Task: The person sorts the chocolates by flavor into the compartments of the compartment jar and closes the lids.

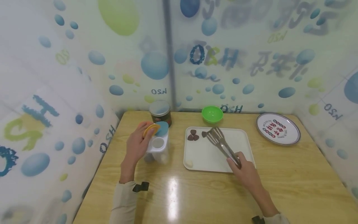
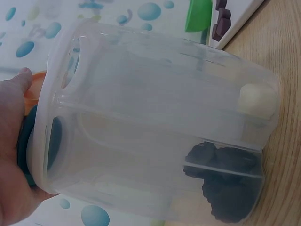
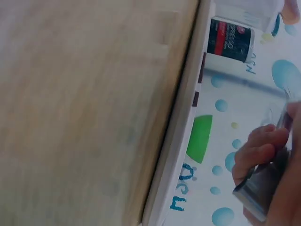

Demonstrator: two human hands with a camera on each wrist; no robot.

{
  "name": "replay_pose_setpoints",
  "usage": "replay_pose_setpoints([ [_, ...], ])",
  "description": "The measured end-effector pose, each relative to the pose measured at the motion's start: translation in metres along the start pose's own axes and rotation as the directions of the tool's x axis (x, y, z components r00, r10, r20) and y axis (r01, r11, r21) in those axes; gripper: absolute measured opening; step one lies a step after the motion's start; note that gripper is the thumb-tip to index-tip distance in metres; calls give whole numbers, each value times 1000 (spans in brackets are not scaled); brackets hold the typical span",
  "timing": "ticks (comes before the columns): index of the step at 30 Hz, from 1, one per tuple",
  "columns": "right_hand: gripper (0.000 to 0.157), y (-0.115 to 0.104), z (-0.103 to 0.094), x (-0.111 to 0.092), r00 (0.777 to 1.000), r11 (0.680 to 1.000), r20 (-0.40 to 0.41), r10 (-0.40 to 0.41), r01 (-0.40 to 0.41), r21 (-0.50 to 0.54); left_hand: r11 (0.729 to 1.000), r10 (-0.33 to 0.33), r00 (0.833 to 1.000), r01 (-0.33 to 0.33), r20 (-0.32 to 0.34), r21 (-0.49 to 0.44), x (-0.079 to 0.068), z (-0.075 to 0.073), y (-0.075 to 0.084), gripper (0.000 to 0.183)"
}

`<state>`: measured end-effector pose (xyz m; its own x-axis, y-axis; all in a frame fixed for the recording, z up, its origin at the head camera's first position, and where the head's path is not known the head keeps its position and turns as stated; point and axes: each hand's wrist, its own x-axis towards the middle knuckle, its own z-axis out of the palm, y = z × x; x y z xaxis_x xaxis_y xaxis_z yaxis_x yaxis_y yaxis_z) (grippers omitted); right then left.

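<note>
My left hand pinches a round orange lid between thumb and fingers, over the top of a clear divided container. A round opening in the container's top stands uncovered, and a teal lid sits behind it. Inside are dark lumps in one compartment and a white piece in another. My right hand grips metal tongs, their slotted heads low over the white tray. A dark brown piece lies by the tong tips.
Several brown pieces lie at the tray's far left, a whitish piece at its near left corner. Behind stand a dark can with a silvery lid and a green bowl. A printed plate sits at right.
</note>
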<state>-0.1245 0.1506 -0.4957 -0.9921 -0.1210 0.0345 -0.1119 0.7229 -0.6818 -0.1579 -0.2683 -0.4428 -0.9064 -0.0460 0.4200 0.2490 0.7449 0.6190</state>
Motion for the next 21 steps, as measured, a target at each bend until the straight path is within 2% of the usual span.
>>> replay_pose_setpoints([
  [2, 36, 1, 2, -2, 996, 998, 83, -15, 21, -65, 1000, -2, 1000, 2, -1, 7, 0, 0, 0, 38],
  [5, 40, 1, 7, -4, 979, 980, 194, -60, 94, -173, 1000, -6, 1000, 6, 2, 15, 0, -1, 0, 39],
  [8, 44, 1, 10, -6, 960, 951, 252, -119, 183, -248, 1000, -2, 1000, 2, 4, 12, 0, -1, 1, 39],
  [14, 48, -1, 16, -4, 937, 906, 282, -204, 290, -308, 1000, 15, 1000, -15, -4, 6, 0, 1, 0, 39],
  [21, 45, -7, 23, 3, 921, 878, 304, -242, 341, -336, 1000, -1, 1000, 1, 8, 12, 2, 1, -1, 39],
])
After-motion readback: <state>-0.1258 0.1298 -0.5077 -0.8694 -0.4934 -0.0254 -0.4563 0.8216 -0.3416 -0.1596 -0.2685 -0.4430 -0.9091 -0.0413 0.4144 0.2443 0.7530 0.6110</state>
